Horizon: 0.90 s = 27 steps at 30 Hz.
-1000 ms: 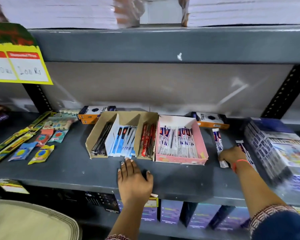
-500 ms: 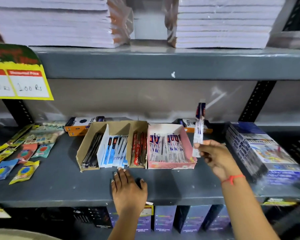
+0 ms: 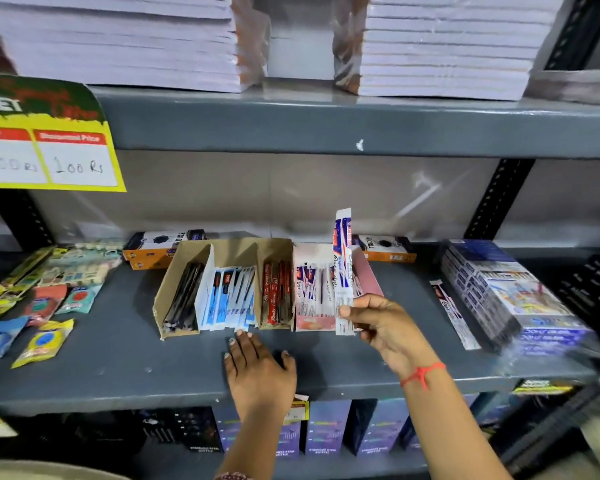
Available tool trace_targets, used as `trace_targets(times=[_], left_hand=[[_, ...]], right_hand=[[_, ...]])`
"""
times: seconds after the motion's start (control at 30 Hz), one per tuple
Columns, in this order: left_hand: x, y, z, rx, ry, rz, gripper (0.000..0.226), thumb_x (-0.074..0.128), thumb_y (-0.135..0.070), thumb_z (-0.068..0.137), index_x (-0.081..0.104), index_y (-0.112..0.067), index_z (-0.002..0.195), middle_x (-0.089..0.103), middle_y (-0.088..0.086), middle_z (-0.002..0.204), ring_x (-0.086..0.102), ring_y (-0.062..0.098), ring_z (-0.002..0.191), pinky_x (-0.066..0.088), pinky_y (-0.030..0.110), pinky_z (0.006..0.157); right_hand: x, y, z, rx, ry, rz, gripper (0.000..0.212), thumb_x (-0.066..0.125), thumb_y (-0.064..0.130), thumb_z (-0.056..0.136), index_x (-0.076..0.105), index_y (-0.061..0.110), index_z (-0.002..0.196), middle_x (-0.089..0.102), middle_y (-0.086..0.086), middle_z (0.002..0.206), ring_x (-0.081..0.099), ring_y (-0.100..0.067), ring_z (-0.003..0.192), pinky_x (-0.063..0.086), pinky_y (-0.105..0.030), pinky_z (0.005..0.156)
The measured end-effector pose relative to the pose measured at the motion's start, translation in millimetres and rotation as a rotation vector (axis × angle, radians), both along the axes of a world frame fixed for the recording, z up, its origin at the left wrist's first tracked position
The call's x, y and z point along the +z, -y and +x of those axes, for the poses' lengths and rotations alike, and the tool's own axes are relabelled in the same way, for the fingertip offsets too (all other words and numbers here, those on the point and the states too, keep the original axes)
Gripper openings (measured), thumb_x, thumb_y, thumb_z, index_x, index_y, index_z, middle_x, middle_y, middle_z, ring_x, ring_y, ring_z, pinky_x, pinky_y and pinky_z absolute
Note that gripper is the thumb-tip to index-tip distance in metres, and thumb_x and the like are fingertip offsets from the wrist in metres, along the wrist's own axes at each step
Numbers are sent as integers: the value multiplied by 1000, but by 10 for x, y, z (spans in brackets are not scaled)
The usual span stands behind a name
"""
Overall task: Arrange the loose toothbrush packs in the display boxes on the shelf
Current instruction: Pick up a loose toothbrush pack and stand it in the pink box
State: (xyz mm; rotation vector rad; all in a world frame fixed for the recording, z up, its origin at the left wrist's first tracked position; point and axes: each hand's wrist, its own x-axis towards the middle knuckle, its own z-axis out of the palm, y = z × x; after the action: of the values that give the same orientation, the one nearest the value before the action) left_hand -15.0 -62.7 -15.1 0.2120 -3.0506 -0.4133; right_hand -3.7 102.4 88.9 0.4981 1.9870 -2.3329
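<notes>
My right hand (image 3: 383,322) grips a white, blue and red toothbrush pack (image 3: 343,268) by its lower end and holds it upright over the right side of the pink display box (image 3: 370,277). That box holds several similar packs. A brown cardboard display box (image 3: 168,292) to its left has black, blue-white and red packs in three compartments. My left hand (image 3: 258,372) lies flat on the grey shelf (image 3: 118,362) in front of the brown box, fingers spread, holding nothing. One loose pack (image 3: 455,315) lies on the shelf to the right.
Flat sachets and strips (image 3: 44,303) are scattered at the shelf's left. Orange-black boxes (image 3: 153,247) stand behind the display boxes. A wrapped bundle of blue boxes (image 3: 506,292) fills the right. Paper stacks (image 3: 125,39) sit on the shelf above, and a yellow price sign (image 3: 49,157) hangs left.
My right hand picked a loose pack off the shelf at the right, raised it upright and carried it left over the pink box. My left hand stayed flat on the shelf.
</notes>
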Motion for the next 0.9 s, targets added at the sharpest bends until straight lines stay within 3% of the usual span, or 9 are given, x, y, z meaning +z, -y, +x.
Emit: trace_targets(times=[0.27, 0.53, 0.63, 0.73, 0.8, 0.83, 0.9], left_hand=[[27, 10, 4, -21, 24, -6, 73, 25, -45, 93, 1, 4, 142, 4, 21, 153, 4, 31, 140, 3, 40, 114], [27, 9, 5, -16, 30, 14, 71, 24, -42, 93, 0, 3, 142, 3, 21, 153, 3, 31, 141, 3, 40, 115], [24, 9, -1, -24, 29, 24, 71, 23, -42, 93, -2, 3, 142, 1, 22, 153, 2, 31, 141, 2, 40, 115], [17, 10, -12, -31, 41, 15, 72, 22, -44, 94, -6, 3, 142, -2, 21, 153, -2, 31, 140, -1, 41, 115], [7, 5, -12, -30, 50, 5, 73, 20, -45, 93, -6, 3, 141, -2, 22, 153, -2, 32, 140, -1, 41, 114], [-8, -3, -13, -24, 34, 17, 74, 18, -46, 92, -5, 4, 142, 0, 23, 153, 1, 34, 140, 0, 42, 114], [-38, -14, -2, -3, -44, 55, 79, 10, -47, 83, 6, 7, 141, 13, 26, 150, 12, 37, 138, 8, 45, 113]], right_hand=[[-99, 132, -48, -16, 57, -5, 28, 71, -5, 74, 58, 15, 59, 61, 2, 52, 48, -7, 46, 41, -10, 39], [-126, 1, -179, -100, 68, 14, 26, 69, -6, 77, 59, 13, 62, 61, 5, 43, 47, -4, 35, 41, -10, 35], [-97, -130, -401, -148, 80, 218, 27, 65, -9, 79, 57, 10, 61, 56, -6, 53, 44, -8, 33, 39, -14, 34], [-192, -216, -681, -141, 124, 560, 26, 60, -9, 78, 59, 10, 62, 59, -15, 67, 47, -22, 46, 46, -28, 49], [-264, -220, -810, -117, 150, 799, 17, 53, -7, 79, 66, 4, 81, 67, -20, 81, 57, -30, 64, 54, -37, 70], [-301, -215, -853, -99, 161, 900, 24, 49, -6, 80, 66, 2, 94, 68, -21, 93, 60, -32, 76, 53, -36, 78], [-336, -172, -891, -36, 182, 1025, 29, 44, -6, 82, 62, -1, 104, 67, -24, 105, 60, -36, 89, 49, -32, 79]])
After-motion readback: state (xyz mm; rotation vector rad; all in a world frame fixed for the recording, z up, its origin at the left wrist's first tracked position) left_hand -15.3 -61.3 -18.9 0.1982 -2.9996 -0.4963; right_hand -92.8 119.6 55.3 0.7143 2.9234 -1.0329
